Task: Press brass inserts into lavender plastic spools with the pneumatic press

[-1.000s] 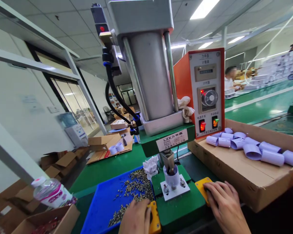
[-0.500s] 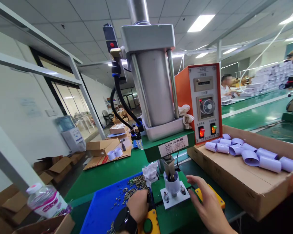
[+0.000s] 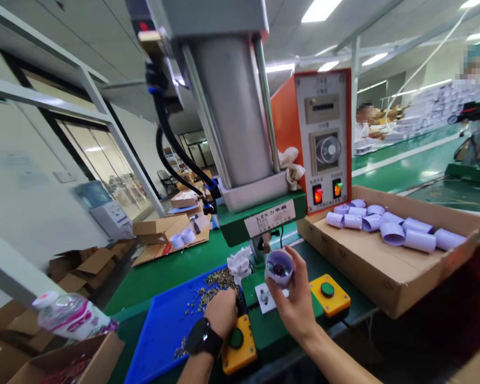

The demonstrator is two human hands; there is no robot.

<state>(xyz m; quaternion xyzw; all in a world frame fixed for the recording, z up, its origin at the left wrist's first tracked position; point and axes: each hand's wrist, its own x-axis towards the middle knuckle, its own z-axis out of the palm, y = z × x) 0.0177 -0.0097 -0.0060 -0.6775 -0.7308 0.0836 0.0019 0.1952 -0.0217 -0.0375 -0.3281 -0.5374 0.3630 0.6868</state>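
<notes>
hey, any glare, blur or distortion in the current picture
All in the head view: ceiling lights blown out; glare on the far green table; small lettering on the orange control box soft; right hand and pale cylinder it holds well lit; uprights slanting, probably wide-angle distortion.

The right hand (image 3: 296, 301) grips one pale purple cylinder (image 3: 278, 280); about a dozen similar tubes (image 3: 392, 234) lie in one carton (image 3: 356, 272) to its right. Near each hand sits one yellow button box (image 3: 333, 303). Beyond the left hand (image 3: 221, 310) are two rings (image 3: 176, 241).
</notes>
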